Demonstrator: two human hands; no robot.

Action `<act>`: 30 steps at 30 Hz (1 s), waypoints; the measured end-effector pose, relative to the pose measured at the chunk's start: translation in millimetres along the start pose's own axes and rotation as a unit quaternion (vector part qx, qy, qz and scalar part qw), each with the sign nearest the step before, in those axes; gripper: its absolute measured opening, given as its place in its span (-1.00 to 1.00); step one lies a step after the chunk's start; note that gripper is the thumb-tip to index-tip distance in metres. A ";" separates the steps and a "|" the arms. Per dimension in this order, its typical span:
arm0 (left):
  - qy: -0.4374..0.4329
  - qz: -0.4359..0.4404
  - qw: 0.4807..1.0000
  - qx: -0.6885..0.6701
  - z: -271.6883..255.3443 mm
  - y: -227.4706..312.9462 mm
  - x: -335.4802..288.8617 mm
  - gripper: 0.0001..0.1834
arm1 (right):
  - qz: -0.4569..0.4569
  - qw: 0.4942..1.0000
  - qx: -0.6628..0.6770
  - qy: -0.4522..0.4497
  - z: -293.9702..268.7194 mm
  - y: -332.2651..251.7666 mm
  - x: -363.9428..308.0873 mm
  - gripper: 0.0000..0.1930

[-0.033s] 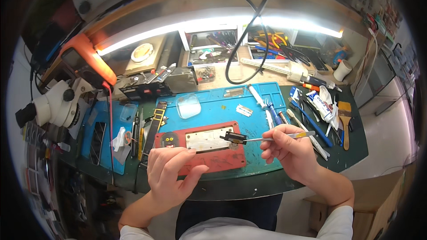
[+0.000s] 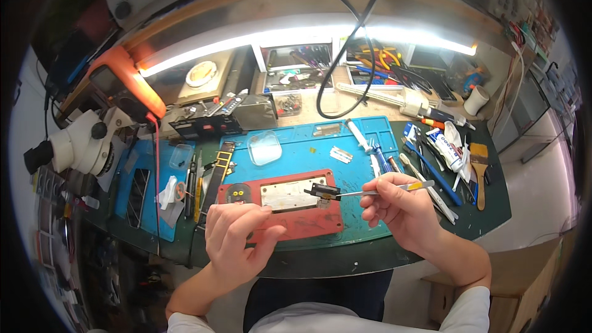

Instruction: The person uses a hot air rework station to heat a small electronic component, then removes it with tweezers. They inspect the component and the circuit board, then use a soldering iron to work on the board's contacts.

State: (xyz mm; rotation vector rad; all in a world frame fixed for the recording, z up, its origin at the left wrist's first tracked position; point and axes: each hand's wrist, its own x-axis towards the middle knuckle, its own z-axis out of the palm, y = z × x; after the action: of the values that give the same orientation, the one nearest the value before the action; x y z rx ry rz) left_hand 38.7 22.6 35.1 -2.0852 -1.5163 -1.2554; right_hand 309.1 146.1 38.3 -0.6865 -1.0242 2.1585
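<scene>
— Nearest the person, at the front edge of the tabletop (image 2: 345,253), what are the hands up to?

— Both work at the red phone frame (image 2: 290,209). The left hand (image 2: 237,240) lies on the frame's near left corner, fingers curled loosely and spread, pressing it down rather than gripping anything. The right hand (image 2: 401,209), just right of the frame, is pinched closed around the tweezers (image 2: 376,191).

— And the tweezers' tips?

— They reach left over the frame and meet a small black component (image 2: 322,192) at the right end of the frame's silvery middle. Whether they actually clamp it, I can't tell from here.

— Where does the frame sit?

— Flat on the blue work mat (image 2: 296,148), at its near edge, long side toward the person.

— Beyond the frame?

— A clear, rounded plastic piece (image 2: 265,147) lies on the mat behind the frame's left half. To the right of the frame, brushes, a syringe and tubes are scattered, with a white cup (image 2: 476,100) farther back. Left of the frame stands a white microscope (image 2: 80,145), and behind that an orange multimeter (image 2: 123,83). Farthest back, above the frame, a black cable (image 2: 361,43) loops down under a bright light strip (image 2: 296,37).
</scene>
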 end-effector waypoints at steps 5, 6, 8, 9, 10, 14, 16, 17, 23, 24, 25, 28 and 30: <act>0.032 -0.065 0.996 -0.045 -1.5 -19.2 18.3 -0.73 | 0.039 0.998 0.039 -0.031 8.7 -1.8 18.9 -0.71; 0.030 -0.082 0.994 -0.059 0.5 -22.8 22.0 -0.74 | 0.038 0.998 0.042 -0.036 6.3 0.6 20.6 -0.71; 0.014 -0.097 0.990 -0.100 1.8 -26.1 29.9 -0.81 | 0.028 0.998 0.039 -0.039 3.9 2.0 20.4 -0.72; 0.009 -0.093 0.989 -0.114 4.7 -27.9 31.0 -0.83 | 0.024 0.998 0.035 -0.035 2.5 3.8 17.4 -0.72; 0.003 -0.089 0.988 -0.129 7.5 -29.6 31.9 -0.85 | 0.020 0.999 0.031 -0.030 1.1 5.0 15.8 -0.72; 0.042 -0.065 0.993 -0.089 6.2 -41.1 29.1 -0.84 | -0.027 1.000 -0.010 -0.004 -10.6 0.9 12.2 -0.72; 0.080 -0.102 0.986 -0.108 -3.3 -42.7 20.7 -0.75 | -0.116 0.985 -0.124 0.007 -8.1 -8.9 13.0 -0.75; 0.102 -0.112 0.984 -0.097 -6.4 -47.3 17.0 -0.70 | -0.191 0.961 -0.200 0.024 -7.6 -9.7 12.4 -0.78; 0.117 -0.164 0.977 -0.069 -39.9 -64.8 1.9 -0.71 | -0.421 0.633 -0.649 0.015 -17.1 -9.9 -2.1 -0.85; 0.105 -0.181 0.976 -0.062 -47.3 -68.2 -6.2 -0.71 | -0.418 0.602 -0.680 0.004 -19.2 -2.3 -9.3 -0.83; 0.093 -0.211 0.970 -0.073 -57.9 -71.7 -19.8 -0.73 | -0.417 0.569 -0.709 -0.007 -20.8 5.0 -16.5 -0.80; 0.069 -0.264 0.962 0.005 -87.6 -76.5 -54.7 -0.77 | -0.404 0.532 -0.743 -0.036 -32.5 28.2 -34.2 -0.77; 0.049 -0.313 0.948 0.036 -101.5 -72.2 -77.9 -0.81 | -0.405 0.536 -0.740 -0.042 -33.5 36.5 -41.8 -0.76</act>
State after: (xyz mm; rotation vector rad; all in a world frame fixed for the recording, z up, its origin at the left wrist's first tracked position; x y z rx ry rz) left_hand -79.0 -63.2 16.2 -1.5061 -2.2315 -1.4348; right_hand 347.4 113.5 -2.5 -0.4951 -2.4909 0.0864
